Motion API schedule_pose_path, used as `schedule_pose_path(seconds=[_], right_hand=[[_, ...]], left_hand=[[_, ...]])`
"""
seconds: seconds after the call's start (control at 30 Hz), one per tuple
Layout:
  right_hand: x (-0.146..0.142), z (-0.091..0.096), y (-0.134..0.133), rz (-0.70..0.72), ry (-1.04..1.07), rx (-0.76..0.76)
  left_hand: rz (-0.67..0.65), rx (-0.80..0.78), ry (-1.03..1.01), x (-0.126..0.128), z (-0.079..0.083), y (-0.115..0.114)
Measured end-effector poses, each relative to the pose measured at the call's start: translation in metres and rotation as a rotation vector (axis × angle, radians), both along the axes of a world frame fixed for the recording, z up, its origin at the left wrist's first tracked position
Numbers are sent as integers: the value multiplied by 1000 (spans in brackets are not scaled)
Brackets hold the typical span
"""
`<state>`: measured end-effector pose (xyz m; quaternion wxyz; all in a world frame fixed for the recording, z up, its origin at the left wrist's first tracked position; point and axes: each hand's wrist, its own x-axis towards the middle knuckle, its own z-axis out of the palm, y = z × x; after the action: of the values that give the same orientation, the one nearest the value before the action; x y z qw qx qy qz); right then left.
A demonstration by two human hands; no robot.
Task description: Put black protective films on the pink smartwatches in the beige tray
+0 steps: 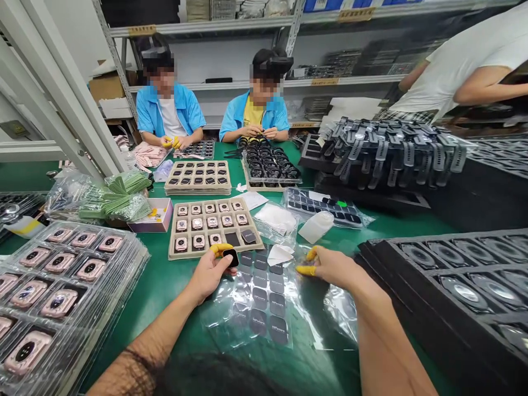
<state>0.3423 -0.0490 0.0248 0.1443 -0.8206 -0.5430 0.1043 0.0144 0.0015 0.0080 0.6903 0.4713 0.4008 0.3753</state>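
Note:
My left hand (208, 275), with yellow finger cots, is closed around a watch body (230, 258) whose dark screen faces up. My right hand (330, 267), also in yellow cots, hovers right of a sheet of dark square screen films (259, 297). Its thumb and index finger are apart, with nothing visible between them. A crumpled white paper piece (280, 254) lies at the sheet's top edge. Just beyond my left hand is a beige tray (175, 250) of pink watch bodies; one slot shows no watch, and another holds a dark square piece (248, 236).
Stacked clear trays (124, 275) of pink watches stand left; black foam trays (371, 256) of watches stand right. Green straps in bags (119, 198) lie back left. Dark-strapped watches (396, 143) hang over a box. Two people in blue work opposite; another leans in at right.

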Motion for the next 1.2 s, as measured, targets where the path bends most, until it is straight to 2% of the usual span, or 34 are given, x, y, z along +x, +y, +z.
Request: schedule_pose_path(seconds=[0.07,0.17,0.27,0.33,0.4,0.43,0.47,0.5,0.57,0.6,0.63,0.7,0.8,0.87,1.03,1.13,1.2], right_hand=[[-5,-9,5,-94,-121,-13],[-29,-13,15,21,-99,91],[-51,-9,20,107,-60,105],[-61,-5,18,16,-113,260],[-72,-3,14,-36,-147,533],[-80,-2,12,25,-127,653],[-88,-3,10,161,-80,724],[-98,-4,9,358,-15,735],[-115,-9,7,750,113,651],[-123,-11,7,876,157,596],[-128,-14,7,938,186,558],[-133,-19,9,911,237,544],[-132,-24,12,753,314,530],[-131,-25,13,696,328,527],[-139,-26,16,834,245,589],[-141,-27,17,745,148,628],[-142,-29,16,733,141,629]], left_hand=[[-8,10,31,0,-1,-1],[-32,35,107,-2,-4,-2],[-37,54,152,-2,-6,-4],[-41,57,156,-1,-7,-6],[-38,59,159,0,-10,-7],[-37,63,165,1,-11,-7],[-36,69,175,2,-13,-8],[-38,76,185,3,-14,-7],[-51,88,194,3,-17,-7],[-58,92,188,4,-18,-7],[-69,94,172,4,-18,-8],[-92,97,145,5,-17,-8],[-102,98,202,5,-15,-9],[-82,92,258,5,-14,-9],[-102,190,294,3,-16,-7],[-90,144,295,3,-17,-6],[-81,117,276,3,-18,-7]])
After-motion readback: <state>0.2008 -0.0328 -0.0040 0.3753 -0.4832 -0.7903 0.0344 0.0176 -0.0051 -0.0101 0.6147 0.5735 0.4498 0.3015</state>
